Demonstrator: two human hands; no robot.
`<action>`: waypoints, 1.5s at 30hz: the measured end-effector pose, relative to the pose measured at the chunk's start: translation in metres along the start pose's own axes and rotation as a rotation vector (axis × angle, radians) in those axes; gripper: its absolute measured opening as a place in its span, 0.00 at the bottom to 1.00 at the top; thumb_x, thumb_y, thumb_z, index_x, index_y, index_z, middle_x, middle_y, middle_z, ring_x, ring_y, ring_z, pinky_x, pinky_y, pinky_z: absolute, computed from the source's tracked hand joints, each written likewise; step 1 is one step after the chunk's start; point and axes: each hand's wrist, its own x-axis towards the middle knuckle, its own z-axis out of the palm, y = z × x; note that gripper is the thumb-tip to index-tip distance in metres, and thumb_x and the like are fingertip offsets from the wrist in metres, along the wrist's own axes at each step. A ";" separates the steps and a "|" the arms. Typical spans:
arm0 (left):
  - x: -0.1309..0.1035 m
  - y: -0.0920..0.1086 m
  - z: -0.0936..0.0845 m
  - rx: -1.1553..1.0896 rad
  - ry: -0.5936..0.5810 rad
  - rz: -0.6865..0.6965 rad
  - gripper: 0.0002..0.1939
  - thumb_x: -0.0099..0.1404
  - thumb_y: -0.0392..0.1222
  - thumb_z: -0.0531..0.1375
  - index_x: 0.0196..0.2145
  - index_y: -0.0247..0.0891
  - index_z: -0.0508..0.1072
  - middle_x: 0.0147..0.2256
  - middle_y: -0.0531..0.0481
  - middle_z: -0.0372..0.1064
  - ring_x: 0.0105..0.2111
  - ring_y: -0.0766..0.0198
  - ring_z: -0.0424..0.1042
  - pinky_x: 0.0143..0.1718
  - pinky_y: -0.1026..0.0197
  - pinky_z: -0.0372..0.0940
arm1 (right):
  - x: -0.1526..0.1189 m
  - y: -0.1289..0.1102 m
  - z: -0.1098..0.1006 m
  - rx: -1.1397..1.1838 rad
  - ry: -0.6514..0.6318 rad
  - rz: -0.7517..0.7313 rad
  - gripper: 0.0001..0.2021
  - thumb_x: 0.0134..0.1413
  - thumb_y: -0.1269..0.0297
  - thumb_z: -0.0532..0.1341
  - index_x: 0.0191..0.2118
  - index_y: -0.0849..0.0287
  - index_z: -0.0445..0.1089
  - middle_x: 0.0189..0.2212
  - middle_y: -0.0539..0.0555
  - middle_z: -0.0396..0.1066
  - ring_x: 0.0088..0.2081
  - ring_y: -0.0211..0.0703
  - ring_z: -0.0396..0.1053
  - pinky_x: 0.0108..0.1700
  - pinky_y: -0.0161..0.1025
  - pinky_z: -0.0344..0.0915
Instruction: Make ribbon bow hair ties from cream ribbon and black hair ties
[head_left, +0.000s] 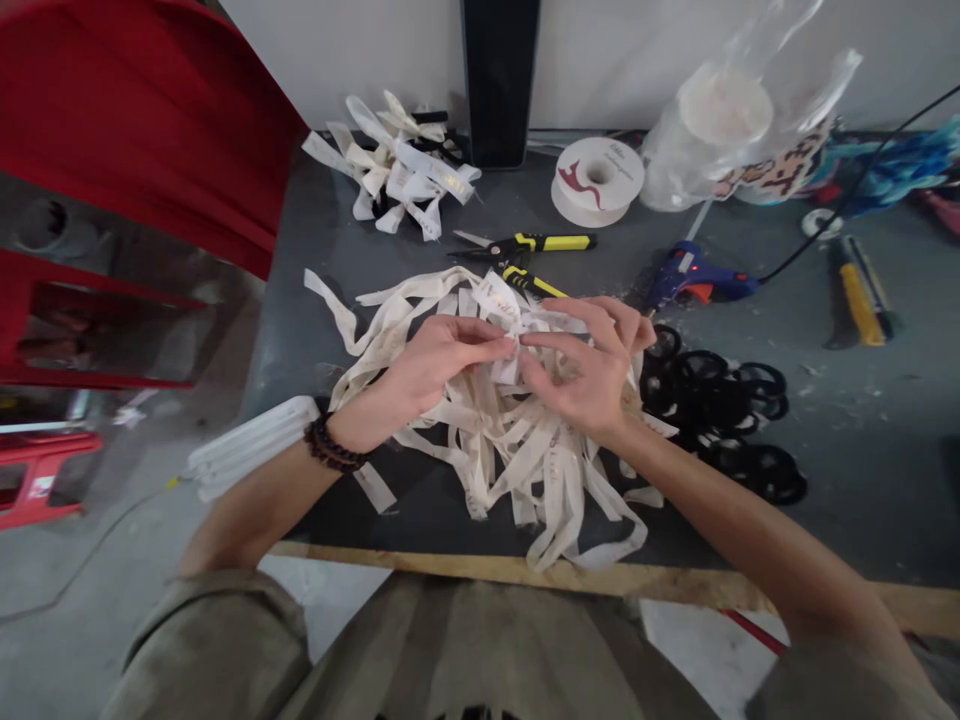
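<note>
Above a loose heap of cream ribbon strips (480, 440), my two hands meet at a white ribbon bow (499, 300) with printed lettering. My left hand (450, 355) pinches the bow's middle between thumb and fingertips. From the other side my right hand (589, 365) touches the bow's knot with its index finger and thumb, its other fingers loosely curled. Just beyond the bow lie yellow-and-black snips (525, 245), blades apart and pointing left. To the right of my right hand are several black hair ties (720, 400) in a pile.
Finished-looking bows (397, 170) are heaped at the back left. A white ribbon spool (598, 182) stands near a plastic-wrapped roll (712, 120). A blue glue gun (701, 275) with a black cord and a yellow cutter (862, 295) lie at right. A white lamp (255, 440) sits by the left edge.
</note>
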 end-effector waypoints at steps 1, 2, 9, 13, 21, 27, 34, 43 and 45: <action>0.000 0.000 0.000 -0.005 -0.009 -0.009 0.13 0.56 0.49 0.81 0.34 0.41 0.88 0.35 0.49 0.80 0.31 0.71 0.72 0.31 0.67 0.63 | 0.000 0.000 0.000 0.023 0.029 0.001 0.08 0.65 0.47 0.69 0.38 0.39 0.85 0.54 0.47 0.83 0.58 0.63 0.72 0.62 0.65 0.59; 0.000 0.000 0.000 -0.013 -0.016 -0.020 0.13 0.56 0.49 0.81 0.34 0.41 0.88 0.34 0.49 0.79 0.31 0.71 0.71 0.30 0.67 0.62 | 0.001 0.000 0.000 0.043 0.046 0.001 0.09 0.65 0.46 0.70 0.37 0.39 0.85 0.53 0.47 0.83 0.58 0.62 0.72 0.62 0.65 0.60; 0.003 -0.002 -0.001 -0.041 0.003 -0.027 0.13 0.52 0.44 0.82 0.33 0.40 0.88 0.33 0.50 0.78 0.30 0.70 0.69 0.29 0.66 0.60 | 0.003 -0.003 0.001 0.068 0.079 -0.029 0.05 0.66 0.54 0.71 0.38 0.42 0.85 0.52 0.48 0.84 0.57 0.60 0.72 0.60 0.64 0.62; 0.003 -0.006 0.000 -0.054 -0.023 -0.024 0.13 0.54 0.46 0.81 0.34 0.40 0.87 0.34 0.49 0.78 0.30 0.69 0.70 0.29 0.65 0.62 | 0.001 -0.001 0.005 0.050 0.134 -0.057 0.03 0.63 0.58 0.71 0.37 0.42 0.85 0.50 0.47 0.85 0.54 0.59 0.75 0.58 0.65 0.64; -0.002 -0.005 0.005 -0.042 -0.017 0.015 0.12 0.58 0.49 0.80 0.34 0.41 0.87 0.35 0.49 0.79 0.32 0.69 0.72 0.33 0.65 0.67 | -0.002 0.003 0.008 0.032 0.212 -0.095 0.01 0.62 0.58 0.73 0.38 0.41 0.83 0.50 0.45 0.85 0.53 0.58 0.76 0.58 0.66 0.63; -0.004 -0.005 0.008 -0.053 -0.048 -0.020 0.11 0.59 0.48 0.79 0.33 0.40 0.86 0.33 0.50 0.78 0.29 0.70 0.72 0.31 0.65 0.65 | -0.003 0.005 0.008 -0.108 0.243 -0.213 0.02 0.63 0.54 0.72 0.37 0.39 0.84 0.52 0.42 0.85 0.56 0.59 0.77 0.63 0.66 0.56; -0.002 -0.005 0.004 0.058 -0.035 0.057 0.12 0.61 0.50 0.78 0.34 0.40 0.86 0.33 0.48 0.78 0.32 0.67 0.72 0.34 0.63 0.65 | -0.008 0.006 0.018 -0.263 0.109 -0.179 0.11 0.68 0.53 0.65 0.33 0.43 0.82 0.58 0.42 0.83 0.68 0.58 0.72 0.77 0.67 0.30; -0.001 -0.013 0.007 -0.002 -0.028 0.074 0.11 0.60 0.48 0.78 0.37 0.42 0.86 0.35 0.49 0.80 0.34 0.65 0.75 0.36 0.62 0.68 | -0.002 0.006 0.012 -0.151 0.076 -0.133 0.14 0.69 0.55 0.62 0.31 0.48 0.78 0.64 0.47 0.79 0.74 0.60 0.66 0.80 0.71 0.31; 0.000 -0.012 0.007 -0.064 -0.079 0.054 0.09 0.60 0.45 0.78 0.37 0.43 0.87 0.35 0.49 0.81 0.34 0.66 0.76 0.37 0.63 0.69 | 0.001 0.004 0.005 -0.010 0.062 -0.081 0.15 0.70 0.53 0.62 0.32 0.47 0.79 0.68 0.49 0.75 0.75 0.63 0.63 0.79 0.75 0.36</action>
